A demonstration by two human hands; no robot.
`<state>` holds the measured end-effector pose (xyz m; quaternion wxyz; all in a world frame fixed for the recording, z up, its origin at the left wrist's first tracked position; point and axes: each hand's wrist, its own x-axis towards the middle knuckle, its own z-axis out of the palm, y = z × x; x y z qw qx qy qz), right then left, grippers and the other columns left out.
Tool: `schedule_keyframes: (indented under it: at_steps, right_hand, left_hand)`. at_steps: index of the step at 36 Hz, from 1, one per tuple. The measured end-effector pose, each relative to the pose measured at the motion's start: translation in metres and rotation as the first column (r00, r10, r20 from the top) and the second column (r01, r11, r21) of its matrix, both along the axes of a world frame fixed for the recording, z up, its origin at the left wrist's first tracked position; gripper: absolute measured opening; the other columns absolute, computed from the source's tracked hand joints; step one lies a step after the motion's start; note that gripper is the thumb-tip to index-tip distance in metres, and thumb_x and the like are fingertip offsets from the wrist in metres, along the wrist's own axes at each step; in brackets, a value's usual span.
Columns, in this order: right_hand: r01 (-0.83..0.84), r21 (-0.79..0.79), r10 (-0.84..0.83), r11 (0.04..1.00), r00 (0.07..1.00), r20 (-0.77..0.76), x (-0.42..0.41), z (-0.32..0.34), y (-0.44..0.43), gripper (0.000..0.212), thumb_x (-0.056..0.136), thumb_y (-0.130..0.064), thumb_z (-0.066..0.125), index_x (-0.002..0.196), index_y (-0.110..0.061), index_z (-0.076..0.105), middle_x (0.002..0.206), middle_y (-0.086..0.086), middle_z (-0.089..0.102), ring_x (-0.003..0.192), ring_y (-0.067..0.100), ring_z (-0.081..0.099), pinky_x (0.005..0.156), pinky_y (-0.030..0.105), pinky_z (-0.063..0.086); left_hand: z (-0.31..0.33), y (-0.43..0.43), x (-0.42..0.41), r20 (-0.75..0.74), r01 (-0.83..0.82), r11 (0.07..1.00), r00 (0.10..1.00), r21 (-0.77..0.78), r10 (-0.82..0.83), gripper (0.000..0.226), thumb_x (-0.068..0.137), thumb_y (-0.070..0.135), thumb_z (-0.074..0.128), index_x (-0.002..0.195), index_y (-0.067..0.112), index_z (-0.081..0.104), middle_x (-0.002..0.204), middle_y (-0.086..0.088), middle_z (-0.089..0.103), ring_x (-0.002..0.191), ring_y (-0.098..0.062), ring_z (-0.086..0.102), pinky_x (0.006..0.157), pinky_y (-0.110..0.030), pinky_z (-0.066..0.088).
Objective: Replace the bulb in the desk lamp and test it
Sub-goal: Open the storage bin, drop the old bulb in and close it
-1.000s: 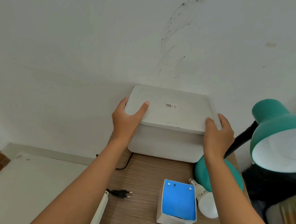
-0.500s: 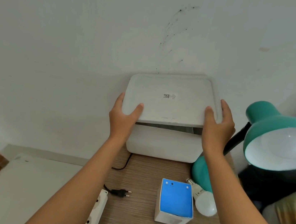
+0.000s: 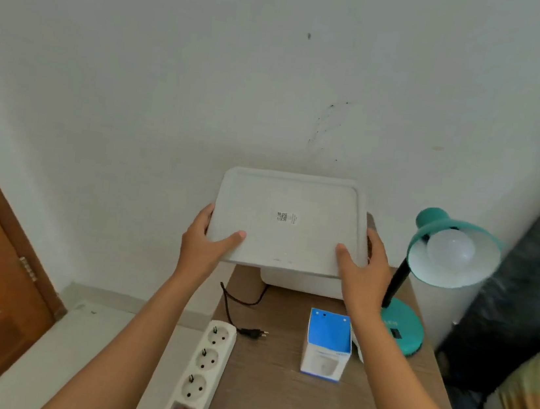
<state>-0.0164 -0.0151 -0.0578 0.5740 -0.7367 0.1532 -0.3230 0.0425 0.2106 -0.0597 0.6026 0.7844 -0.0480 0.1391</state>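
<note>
Since half a second ago the white lid [image 3: 288, 222] has come clear of the white box [image 3: 301, 282] and now sits higher and nearer the camera, covering most of the box; the view has also pulled back, so the power strip [image 3: 205, 371] with its lit red switch now shows in full at the table's [image 3: 272, 407] left edge. Both hands are closed on the lid; the left hand [image 3: 203, 247] grips its left side with the thumb lying on top, and the right hand [image 3: 364, 271] grips the right side the same way, the other fingers hidden beneath. The teal desk lamp [image 3: 453, 250] stands to the right of the box, well apart from both hands; a white bulb [image 3: 449, 250] sits in its shade. Its black plug [image 3: 253, 333] lies loose on the table beside the strip. A blue and white bulb carton [image 3: 327, 344] stands just left of the right forearm; a second bulb [image 3: 357, 348] lies mostly hidden behind that arm.
</note>
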Motion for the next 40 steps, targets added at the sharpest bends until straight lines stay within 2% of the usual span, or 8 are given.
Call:
schedule_keyframes:
  at_steps: [7, 12, 18, 24, 27, 31, 36, 40]
  right_hand:
    - [-0.06, -0.052, 0.055, 0.997, 0.995, -0.083, -0.089, -0.015, 0.011, 0.048, 0.082, -0.012, 0.067, 0.127, -0.008, 0.051, 0.121, 0.009, 0.06, 0.105, 0.018, 0.055, 0.086, 0.028, 0.044]
    - [-0.072, -0.116, 0.058, 0.991, 0.99, -0.126, -0.156, -0.03, 0.012, 0.045, 0.081, -0.011, 0.068, 0.123, -0.007, 0.053, 0.117, 0.012, 0.062, 0.094, 0.016, 0.053, 0.082, 0.027, 0.043]
    - [-0.071, -0.162, 0.036, 0.984, 0.976, -0.214, -0.224, -0.068, 0.01, 0.051, 0.081, -0.018, 0.069, 0.128, -0.012, 0.049, 0.125, 0.01, 0.058, 0.114, 0.026, 0.054, 0.094, 0.039, 0.048]
    - [-0.125, -0.17, 0.058, 0.978, 0.933, -0.354, -0.277, -0.111, 0.008, 0.05, 0.081, -0.021, 0.069, 0.126, -0.013, 0.049, 0.125, 0.008, 0.058, 0.109, 0.018, 0.053, 0.09, 0.029, 0.042]
    - [-0.13, -0.171, 0.053, 0.977, 0.917, -0.396, -0.287, -0.127, 0.006, 0.049, 0.08, -0.02, 0.07, 0.124, -0.01, 0.052, 0.123, 0.01, 0.06, 0.109, 0.022, 0.056, 0.09, 0.032, 0.045]
    - [-0.138, -0.197, 0.032, 0.971, 0.887, -0.461, -0.283, -0.14, 0.0, 0.047, 0.08, -0.018, 0.069, 0.123, -0.007, 0.055, 0.12, 0.013, 0.063, 0.108, 0.027, 0.058, 0.094, 0.039, 0.047]
    - [-0.152, -0.203, 0.027, 0.967, 0.858, -0.513, -0.266, -0.144, -0.012, 0.04, 0.084, -0.017, 0.064, 0.121, -0.004, 0.057, 0.113, 0.013, 0.065, 0.092, 0.019, 0.054, 0.081, 0.028, 0.041]
    - [-0.155, -0.243, -0.023, 0.958, 0.8, -0.599, -0.249, -0.151, -0.022, 0.049, 0.086, -0.024, 0.062, 0.128, -0.001, 0.051, 0.122, 0.015, 0.061, 0.109, 0.029, 0.056, 0.091, 0.034, 0.043]
  left_hand:
    - [-0.014, 0.019, -0.081, -0.062, 0.007, 0.995, 0.998, 0.095, -0.002, 0.074, 0.076, 0.028, 0.078, 0.139, 0.017, 0.041, 0.132, 0.0, 0.055, 0.116, -0.019, 0.055, 0.097, -0.039, 0.048]
    - [-0.043, 0.018, -0.143, -0.092, 0.024, 0.992, 0.996, 0.123, -0.012, 0.07, 0.079, 0.027, 0.075, 0.139, 0.016, 0.04, 0.13, -0.002, 0.054, 0.115, -0.021, 0.053, 0.083, -0.026, 0.048]
    - [-0.087, 0.019, -0.204, -0.204, 0.047, 0.99, 0.979, 0.132, -0.019, 0.074, 0.078, 0.032, 0.075, 0.14, 0.015, 0.038, 0.136, -0.005, 0.05, 0.122, -0.027, 0.049, 0.1, -0.049, 0.046]
    - [-0.119, 0.024, -0.245, -0.297, 0.109, 0.977, 0.954, 0.183, -0.051, 0.082, 0.08, 0.031, 0.074, 0.147, 0.014, 0.029, 0.144, -0.001, 0.041, 0.131, -0.024, 0.041, 0.108, -0.039, 0.037]
    - [-0.134, 0.023, -0.255, -0.331, 0.143, 0.968, 0.941, 0.208, -0.068, 0.083, 0.075, 0.035, 0.077, 0.144, 0.016, 0.034, 0.137, 0.001, 0.048, 0.127, -0.024, 0.046, 0.106, -0.04, 0.039]
    - [-0.144, 0.013, -0.254, -0.354, 0.156, 0.948, 0.934, 0.277, -0.051, 0.073, 0.081, 0.027, 0.072, 0.141, 0.01, 0.035, 0.139, -0.006, 0.047, 0.127, -0.026, 0.045, 0.103, -0.037, 0.039]
    - [-0.152, -0.003, -0.244, -0.371, 0.204, 0.903, 0.927, 0.379, -0.054, 0.054, 0.088, 0.026, 0.064, 0.133, 0.006, 0.04, 0.133, -0.003, 0.047, 0.124, -0.02, 0.042, 0.091, -0.02, 0.029]
    - [-0.158, -0.015, -0.24, -0.409, 0.209, 0.913, 0.911, 0.35, -0.051, 0.055, 0.089, 0.022, 0.063, 0.135, 0.002, 0.039, 0.139, -0.011, 0.044, 0.128, -0.023, 0.041, 0.091, -0.017, 0.025]
